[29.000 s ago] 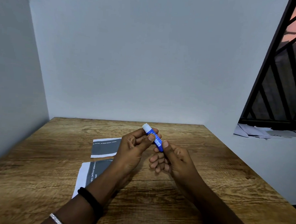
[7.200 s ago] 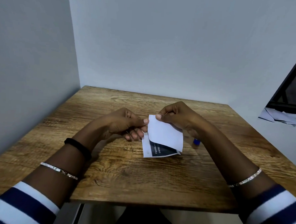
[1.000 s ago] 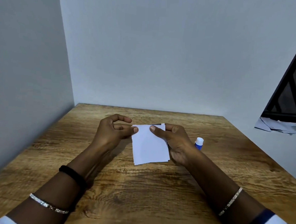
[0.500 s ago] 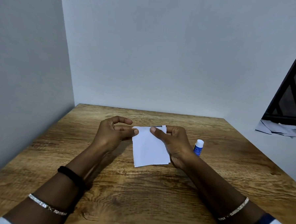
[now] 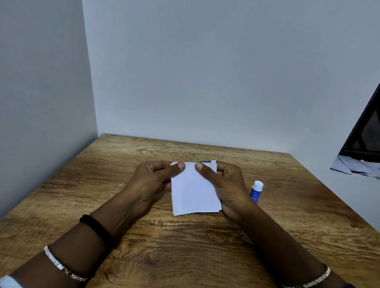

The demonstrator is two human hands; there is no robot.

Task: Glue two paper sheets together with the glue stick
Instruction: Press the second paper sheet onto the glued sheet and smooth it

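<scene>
Two small paper sheets (image 5: 193,193) lie stacked, blank white side up, on the wooden table (image 5: 179,249); a dark printed strip of the lower sheet peeks out at the far edge. My left hand (image 5: 152,179) pinches the stack's far left corner, thumb on top. My right hand (image 5: 224,185) holds the far right part, thumb pressed on the top sheet, fingers along the right edge. A blue glue stick (image 5: 256,191) with its white cap on stands just right of my right hand, apart from it.
Grey walls close the table at the left and back. At the right, beyond the table, a white ledge carries loose papers (image 5: 359,168) under a dark window frame (image 5: 371,113).
My left thumb has moved from beside the stack onto its far left corner. Both thumbs now sit closer together along the far edge. The glue stick has not moved.
</scene>
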